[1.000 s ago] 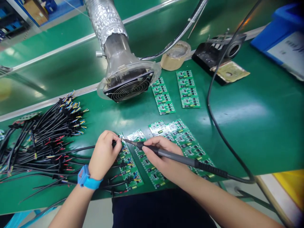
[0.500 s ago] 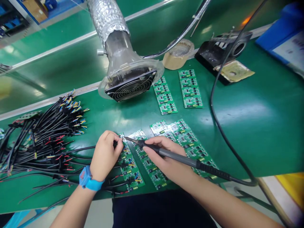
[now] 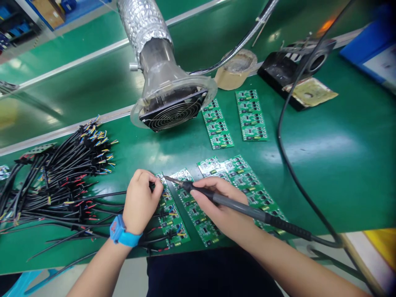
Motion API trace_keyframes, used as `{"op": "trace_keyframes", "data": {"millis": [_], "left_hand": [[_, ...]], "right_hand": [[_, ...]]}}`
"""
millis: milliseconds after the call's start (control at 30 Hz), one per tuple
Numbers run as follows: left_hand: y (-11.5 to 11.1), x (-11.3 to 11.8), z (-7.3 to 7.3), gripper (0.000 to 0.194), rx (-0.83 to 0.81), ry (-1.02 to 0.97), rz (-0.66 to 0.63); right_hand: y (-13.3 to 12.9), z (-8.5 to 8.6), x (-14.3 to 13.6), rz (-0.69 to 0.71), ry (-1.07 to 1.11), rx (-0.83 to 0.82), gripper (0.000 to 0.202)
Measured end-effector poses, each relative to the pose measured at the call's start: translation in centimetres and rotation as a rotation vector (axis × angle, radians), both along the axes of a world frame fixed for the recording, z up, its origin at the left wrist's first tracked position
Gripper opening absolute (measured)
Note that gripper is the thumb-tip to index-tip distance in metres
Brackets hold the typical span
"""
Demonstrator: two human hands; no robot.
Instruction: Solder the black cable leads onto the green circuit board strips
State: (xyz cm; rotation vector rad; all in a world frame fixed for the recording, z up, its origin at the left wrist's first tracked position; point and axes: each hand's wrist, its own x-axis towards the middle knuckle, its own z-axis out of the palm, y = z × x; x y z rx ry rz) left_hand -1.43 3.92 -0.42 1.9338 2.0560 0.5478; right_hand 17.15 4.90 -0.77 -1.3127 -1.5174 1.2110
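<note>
My left hand [image 3: 142,200], with a blue watch [image 3: 123,232] on its wrist, pinches a black cable [image 3: 113,193] at the upper end of a green circuit board [image 3: 173,229]. Several cables with coloured wire ends lie on that board. In my right hand [image 3: 221,202] is a soldering iron [image 3: 241,209], held like a pen. Its tip points left, close to my left fingertips and the board's top edge. A second board [image 3: 201,218] lies under the iron, and more boards [image 3: 252,185] lie side by side beneath and beyond my right hand.
A fume extractor [image 3: 173,111] hangs above the bench. Bundled cables [image 3: 71,177] cover the left side. Two boards [image 3: 218,126] [image 3: 251,117], a tape roll [image 3: 236,68] and an iron stand [image 3: 287,70] with a yellow sponge [image 3: 311,93] lie farther back. The iron's cord [image 3: 291,165] loops at right.
The view has shifted slightly. The iron's tip sits a little farther from my left fingertips and the board's top edge. Both hands keep their grips.
</note>
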Motion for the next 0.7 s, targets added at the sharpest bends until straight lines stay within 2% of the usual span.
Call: {"op": "trace_keyframes", "data": {"millis": [100,233,500,700], "left_hand": [[0.0,0.0,-0.1,0.012,0.009,0.012,0.004],[0.1,-0.1,0.1,0.012,0.016,-0.011,-0.009],[0.0,-0.6,0.9,0.011,-0.047,0.002,-0.093],[0.8,-0.7,1.1,0.014,-0.118,0.061,-0.094]], "right_hand": [[0.0,0.1,0.1,-0.032,0.023,0.005,0.005],[0.2,0.3,0.1,0.012,0.044,0.027,0.006],[0.3,0.1,0.0,0.053,0.014,0.065,0.012],[0.3,-0.3,-0.1,0.08,-0.01,0.09,0.013]]}}
